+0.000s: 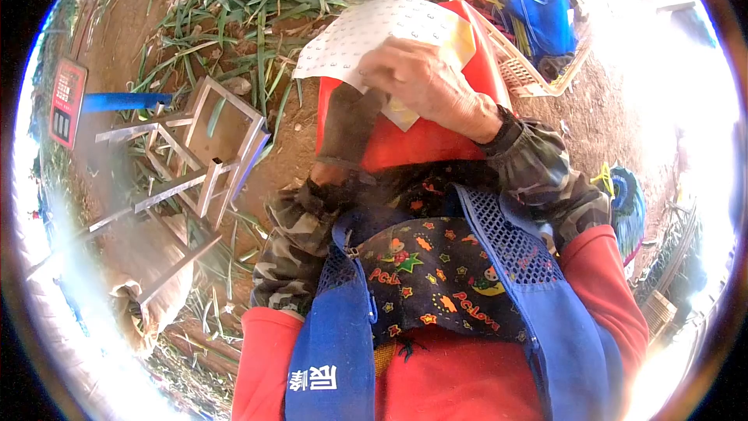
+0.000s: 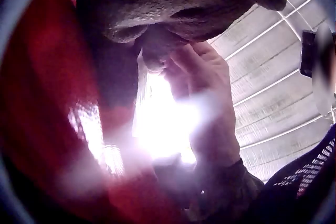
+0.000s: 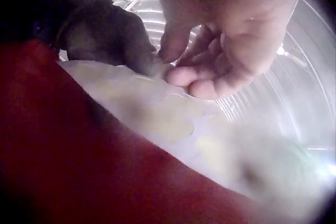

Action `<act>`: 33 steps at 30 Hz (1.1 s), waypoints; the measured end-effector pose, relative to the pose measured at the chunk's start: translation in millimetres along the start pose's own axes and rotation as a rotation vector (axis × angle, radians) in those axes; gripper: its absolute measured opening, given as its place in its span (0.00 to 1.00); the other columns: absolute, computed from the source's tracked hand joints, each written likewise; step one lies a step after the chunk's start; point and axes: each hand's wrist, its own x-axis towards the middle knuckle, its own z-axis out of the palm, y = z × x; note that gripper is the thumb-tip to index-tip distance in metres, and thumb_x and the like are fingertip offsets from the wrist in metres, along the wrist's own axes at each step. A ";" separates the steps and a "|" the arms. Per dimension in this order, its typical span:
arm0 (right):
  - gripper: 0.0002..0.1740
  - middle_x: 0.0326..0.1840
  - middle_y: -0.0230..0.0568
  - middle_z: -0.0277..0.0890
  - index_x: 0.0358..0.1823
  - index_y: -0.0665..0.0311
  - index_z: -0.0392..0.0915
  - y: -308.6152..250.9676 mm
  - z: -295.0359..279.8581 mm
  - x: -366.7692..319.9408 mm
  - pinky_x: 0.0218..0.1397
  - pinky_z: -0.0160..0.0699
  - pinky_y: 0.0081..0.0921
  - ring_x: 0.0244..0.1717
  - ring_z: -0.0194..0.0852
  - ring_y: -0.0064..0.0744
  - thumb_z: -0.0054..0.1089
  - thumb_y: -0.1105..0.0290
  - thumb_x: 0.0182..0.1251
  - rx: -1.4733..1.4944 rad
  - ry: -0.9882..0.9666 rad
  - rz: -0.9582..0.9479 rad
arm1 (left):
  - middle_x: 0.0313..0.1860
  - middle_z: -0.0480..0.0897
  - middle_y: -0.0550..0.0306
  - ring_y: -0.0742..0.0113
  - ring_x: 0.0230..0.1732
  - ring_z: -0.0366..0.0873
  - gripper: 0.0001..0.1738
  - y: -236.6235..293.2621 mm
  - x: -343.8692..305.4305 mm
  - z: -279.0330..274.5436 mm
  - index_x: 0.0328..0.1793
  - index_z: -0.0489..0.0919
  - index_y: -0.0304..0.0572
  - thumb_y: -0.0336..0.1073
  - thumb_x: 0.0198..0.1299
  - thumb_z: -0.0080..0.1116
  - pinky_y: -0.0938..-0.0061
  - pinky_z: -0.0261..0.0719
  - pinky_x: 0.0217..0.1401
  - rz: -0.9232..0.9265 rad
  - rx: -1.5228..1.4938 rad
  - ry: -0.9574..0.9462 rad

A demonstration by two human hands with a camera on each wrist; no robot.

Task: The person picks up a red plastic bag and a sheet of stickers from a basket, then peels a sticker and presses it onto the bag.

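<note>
A white sheet [image 1: 335,51] printed with rows of small marks lies over a red surface [image 1: 389,144] before the person; part of its underside shows yellowish. My left hand [image 1: 351,121], in a dark glove, pinches the sheet's near edge. Close beside it, my bare right hand [image 1: 425,82] has thumb and curled fingers at the same edge, over the sheet. In the right wrist view, the bare fingertips [image 3: 202,88] meet the gloved hand [image 3: 105,32] at the sheet's border [image 3: 157,100]. The left wrist view shows the dark glove [image 2: 173,8] in front of the bare hand [image 2: 207,87], with strong glare below.
Cut green leaves [image 1: 257,0] are strewn over the dirt ground. A metal frame [image 1: 206,187] lies at the left, near a red panel with buttons [image 1: 68,101] and a pale sack [image 1: 160,281]. At the upper right stands a crate [image 1: 526,78] with a blue bag [image 1: 541,4].
</note>
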 end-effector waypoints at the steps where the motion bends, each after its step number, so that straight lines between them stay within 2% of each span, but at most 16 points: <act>1: 0.06 0.33 0.39 0.76 0.36 0.61 0.79 0.6 1.6 -0.3 0.43 0.80 0.35 0.39 0.79 0.42 0.62 0.68 0.60 -0.037 0.017 -0.025 | 0.33 0.79 0.57 0.72 0.31 0.71 0.14 -2.2 0.6 1.9 0.48 0.77 0.31 0.36 0.66 0.57 0.72 0.71 0.33 0.094 -0.007 0.027; 4: 0.05 0.33 0.38 0.75 0.37 0.60 0.79 3.7 0.0 -2.2 0.42 0.79 0.35 0.39 0.78 0.41 0.61 0.69 0.60 -0.091 -0.016 -0.117 | 0.35 0.79 0.57 0.72 0.34 0.72 0.14 1.4 2.6 -3.6 0.48 0.77 0.31 0.36 0.66 0.58 0.73 0.72 0.35 -0.107 0.043 -0.048; 7: 0.06 0.32 0.37 0.75 0.37 0.60 0.79 7.9 1.1 -4.0 0.42 0.79 0.35 0.38 0.77 0.40 0.61 0.69 0.60 -0.105 -0.019 -0.169 | 0.38 0.85 0.52 0.68 0.40 0.79 0.14 10.4 2.6 -4.9 0.46 0.82 0.29 0.32 0.57 0.58 0.69 0.76 0.42 -0.257 0.004 -0.026; 13: 0.07 0.33 0.37 0.74 0.35 0.60 0.78 10.9 4.4 -2.0 0.42 0.78 0.36 0.38 0.77 0.41 0.63 0.67 0.59 -0.137 -0.007 -0.135 | 0.40 0.85 0.54 0.68 0.43 0.79 0.15 27.3 -0.5 -1.8 0.48 0.82 0.30 0.30 0.56 0.59 0.71 0.76 0.46 -0.165 -0.247 -0.039; 16: 0.08 0.33 0.37 0.74 0.36 0.60 0.78 5.5 4.8 -1.7 0.43 0.77 0.37 0.38 0.76 0.41 0.64 0.67 0.58 -0.038 0.091 -0.127 | 0.40 0.85 0.55 0.68 0.42 0.79 0.14 17.7 -0.1 -0.9 0.48 0.82 0.31 0.29 0.55 0.60 0.72 0.77 0.44 -0.068 -0.191 -0.012; 19: 0.09 0.33 0.37 0.74 0.38 0.60 0.77 3.9 -2.3 -0.9 0.44 0.77 0.36 0.39 0.77 0.41 0.65 0.67 0.57 -0.100 -0.028 -0.097 | 0.39 0.86 0.57 0.69 0.41 0.81 0.13 9.0 3.9 -1.5 0.47 0.83 0.33 0.27 0.55 0.60 0.74 0.78 0.42 -0.119 -0.103 -0.015; 22: 0.10 0.33 0.36 0.73 0.38 0.60 0.77 7.6 -0.1 -2.0 0.44 0.77 0.35 0.39 0.77 0.40 0.65 0.68 0.55 -0.118 -0.026 -0.155 | 0.36 0.86 0.54 0.69 0.36 0.81 0.11 14.9 1.6 -3.0 0.45 0.83 0.33 0.28 0.56 0.60 0.72 0.78 0.37 -0.006 0.073 -0.056; 24: 0.09 0.33 0.36 0.73 0.37 0.59 0.77 10.5 1.3 -1.8 0.44 0.77 0.35 0.39 0.77 0.39 0.64 0.69 0.54 -0.161 -0.019 -0.231 | 0.33 0.85 0.52 0.71 0.32 0.80 0.10 -0.2 9.5 -7.4 0.42 0.83 0.33 0.30 0.56 0.62 0.71 0.77 0.34 0.172 0.530 -0.133; 26: 0.09 0.33 0.36 0.73 0.36 0.59 0.77 11.3 2.1 -1.0 0.43 0.77 0.35 0.39 0.77 0.39 0.64 0.70 0.53 -0.168 -0.014 -0.262 | 0.31 0.84 0.50 0.71 0.29 0.78 0.10 -12.9 11.4 -10.1 0.40 0.83 0.33 0.33 0.55 0.64 0.70 0.75 0.31 0.239 0.613 -0.141; 29: 0.07 0.33 0.36 0.73 0.35 0.59 0.77 12.0 3.2 -0.2 0.43 0.77 0.35 0.39 0.77 0.40 0.62 0.70 0.53 -0.134 -0.015 -0.231 | 0.29 0.83 0.49 0.72 0.27 0.75 0.11 -14.7 9.4 -9.6 0.36 0.84 0.34 0.36 0.54 0.67 0.70 0.74 0.30 0.085 0.250 -0.065; 31: 0.06 0.33 0.37 0.73 0.35 0.59 0.77 13.9 5.4 -0.8 0.43 0.77 0.35 0.39 0.77 0.40 0.61 0.71 0.55 -0.122 -0.020 -0.197 | 0.29 0.84 0.50 0.72 0.27 0.75 0.12 0.5 6.2 -6.9 0.34 0.84 0.35 0.37 0.53 0.68 0.70 0.73 0.31 -0.125 0.103 -0.036; 33: 0.06 0.34 0.37 0.73 0.35 0.59 0.77 11.7 6.0 -0.9 0.42 0.77 0.36 0.39 0.77 0.41 0.61 0.70 0.56 -0.100 -0.012 -0.138 | 0.30 0.84 0.50 0.71 0.30 0.77 0.13 -3.1 6.0 -7.5 0.35 0.84 0.34 0.38 0.53 0.68 0.70 0.74 0.33 -0.120 0.054 -0.033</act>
